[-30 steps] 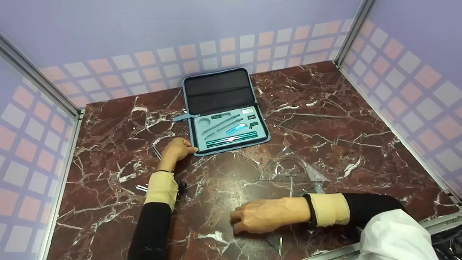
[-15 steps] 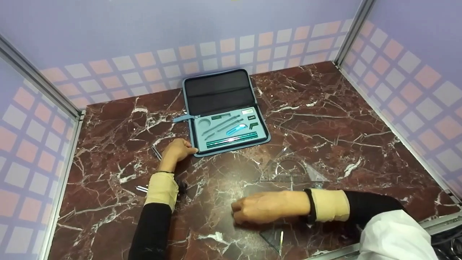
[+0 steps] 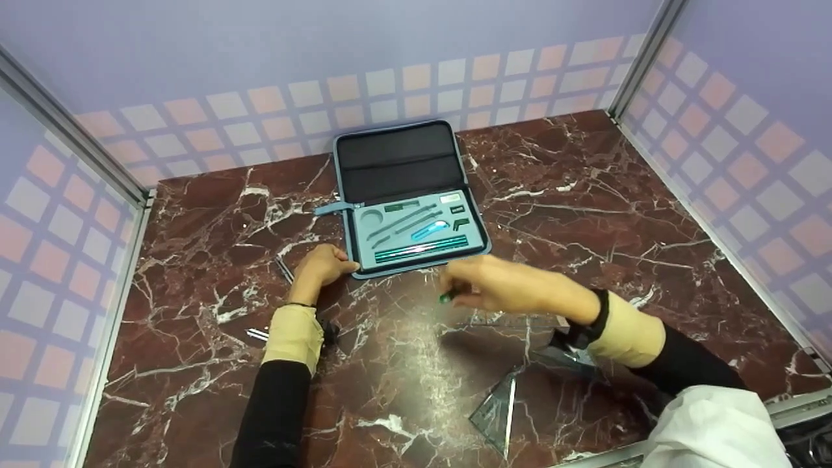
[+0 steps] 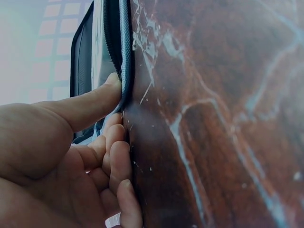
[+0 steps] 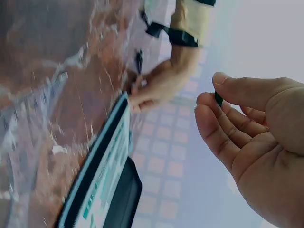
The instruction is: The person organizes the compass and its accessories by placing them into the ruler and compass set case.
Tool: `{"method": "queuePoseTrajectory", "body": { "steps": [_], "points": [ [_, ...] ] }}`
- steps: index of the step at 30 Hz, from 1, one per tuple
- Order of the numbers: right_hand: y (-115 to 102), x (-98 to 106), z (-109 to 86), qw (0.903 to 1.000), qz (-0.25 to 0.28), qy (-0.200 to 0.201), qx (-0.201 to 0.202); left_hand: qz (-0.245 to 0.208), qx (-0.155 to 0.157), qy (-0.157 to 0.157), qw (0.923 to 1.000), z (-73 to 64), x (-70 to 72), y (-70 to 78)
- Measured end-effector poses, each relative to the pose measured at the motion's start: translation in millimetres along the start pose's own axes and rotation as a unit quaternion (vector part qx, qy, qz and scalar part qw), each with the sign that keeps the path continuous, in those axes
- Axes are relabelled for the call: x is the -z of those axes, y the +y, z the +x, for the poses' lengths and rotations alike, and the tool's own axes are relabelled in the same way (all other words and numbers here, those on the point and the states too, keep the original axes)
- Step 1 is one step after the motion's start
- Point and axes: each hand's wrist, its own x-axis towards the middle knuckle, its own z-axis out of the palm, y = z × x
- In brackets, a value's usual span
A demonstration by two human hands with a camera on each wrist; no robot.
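An open blue-grey zip case (image 3: 356, 260) lies toward the back wall, lid propped up. Its foam insert holds striped green pencils (image 3: 422, 249), a blue craft knife (image 3: 430, 230), a white eraser (image 3: 450, 198) and small dark green pieces, beside bare recesses. My left hand (image 3: 322, 265) grips the case's near left corner, thumb on the zip edge (image 4: 124, 61) and fingers curled low against its side. In front of the case, my right hand (image 3: 497, 286) is raised above the table. Between thumb and fingertips it pinches a small dark green piece (image 5: 218, 99), mostly hidden by the fingers.
A clear set square (image 3: 495, 415) lies near the front of the marble table (image 3: 214, 390). Another clear drawing tool (image 3: 569, 357) and a ruled edge (image 3: 513, 321) show under the right forearm. Thin metal pieces (image 3: 284, 268) (image 3: 257, 334) lie by the left arm. Walls enclose the back and sides.
My right hand has risen from the front of the table and moved forward toward the case, with the small green piece now showing. The left hand stays at the corner.
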Motion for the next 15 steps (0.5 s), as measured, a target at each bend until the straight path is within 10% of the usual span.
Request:
{"method": "queuePoseTrajectory", "body": {
  "steps": [15],
  "points": [
    [37.9, 22.4, 12.2, 0.9964, -0.053, 0.065, 0.013, -0.002, 0.001, -0.002, 1.0, 0.9, -0.3, -0.6]
  ]
}}
